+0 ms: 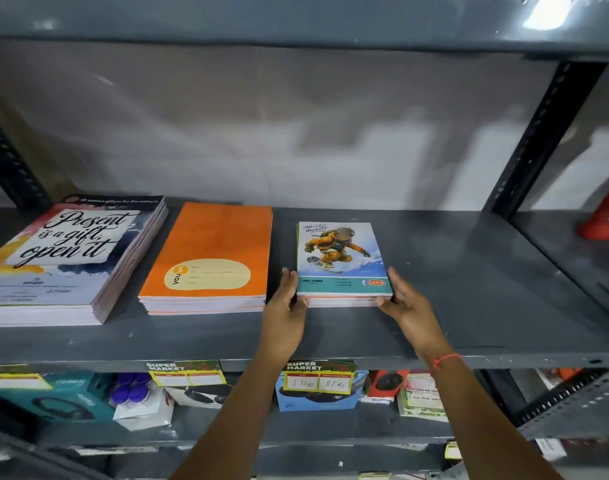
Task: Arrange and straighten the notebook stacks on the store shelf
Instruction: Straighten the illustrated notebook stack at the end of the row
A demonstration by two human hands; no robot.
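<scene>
Snowboarder notebook stack [343, 261] lay on grey shelf [469, 271], just right of orange stack [209, 258]. Left hand [287, 299], right hand [405, 299] pressed its sides, fingers straight, not curled round it. Lettered-cover stack [64, 258] sat far left.

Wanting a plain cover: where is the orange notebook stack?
In the head view, the stack of orange paper notebooks lies left of centre on the grey metal shelf, between the white lettered-cover stack and the blue snowboarder-cover stack.
</scene>
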